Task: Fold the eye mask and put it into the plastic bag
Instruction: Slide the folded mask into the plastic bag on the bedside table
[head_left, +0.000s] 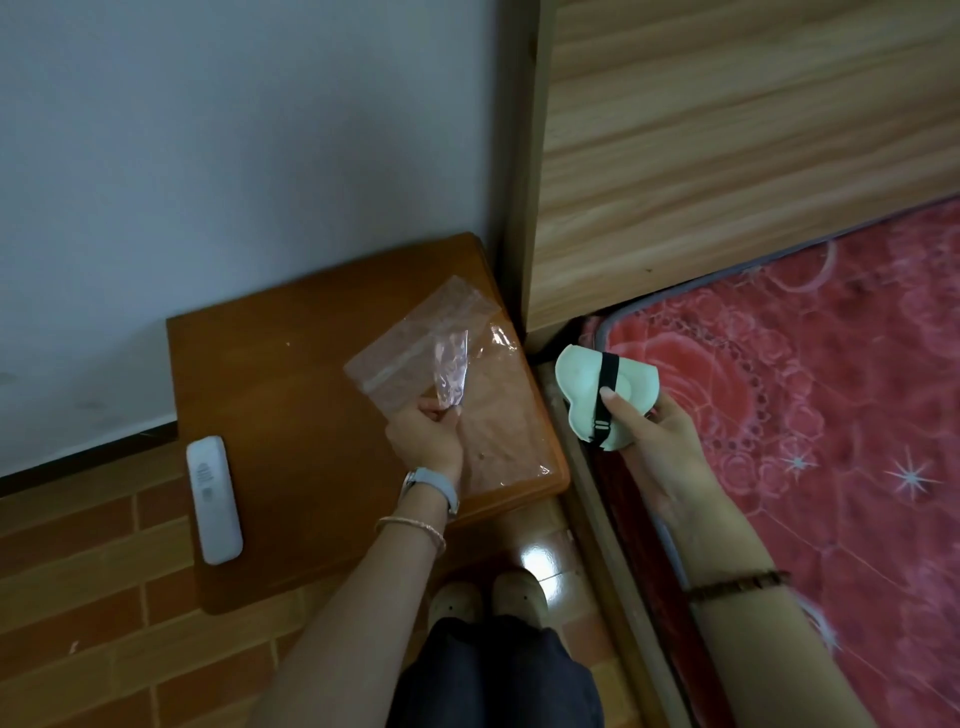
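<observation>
A pale green eye mask (584, 382), folded in half with its black strap across the top, rests in my right hand (647, 431), which grips it over the gap between the bedside table and the bed. My left hand (428, 434) pinches the lower edge of a clear zip plastic bag (415, 343) and holds it up above the brown wooden bedside table (291, 395). The bag and the mask are apart, about a hand's width from each other.
A white remote control (213, 499) lies at the table's left front edge. A second clear plastic sheet (498, 410) lies on the table's right side. The bed with a red floral cover (810, 395) is at right, its wooden headboard (727, 130) behind. My feet (488, 597) stand on tiled floor.
</observation>
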